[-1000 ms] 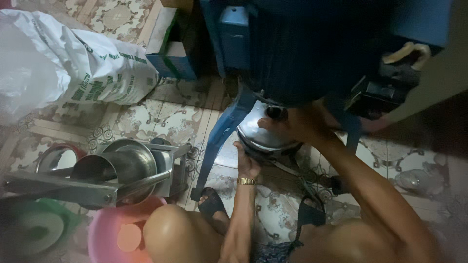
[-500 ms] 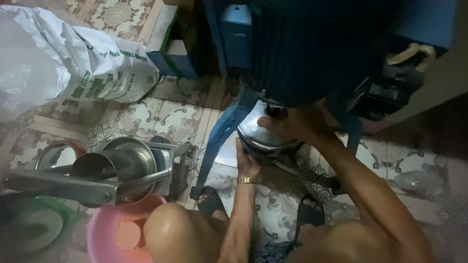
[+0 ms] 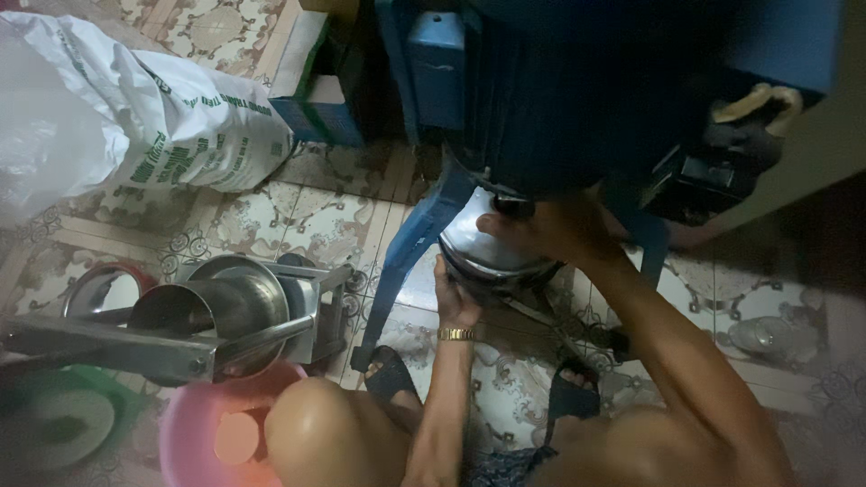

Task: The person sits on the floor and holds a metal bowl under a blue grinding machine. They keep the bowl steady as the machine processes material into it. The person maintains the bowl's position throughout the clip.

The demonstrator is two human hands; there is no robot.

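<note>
A round shiny metal pot (image 3: 475,239) sits on the floor under a big dark blue machine (image 3: 577,99) on blue legs. My left hand (image 3: 454,296) holds the pot's near rim; a gold watch is on that wrist. My right hand (image 3: 541,230) rests on top of the pot, right below the machine's underside, fingers curled over the far edge. I crouch with both knees in view and my feet in dark sandals.
A steel cylinder press (image 3: 216,311) on a metal frame stands at the left over a pink basin (image 3: 194,437). A green basin (image 3: 54,424) lies at far left. A white printed sack (image 3: 171,126) rests at upper left. A clear bottle (image 3: 767,335) lies at the right.
Both hands stay on the metal pot; my right hand has shifted slightly over its top. Nothing else has moved.
</note>
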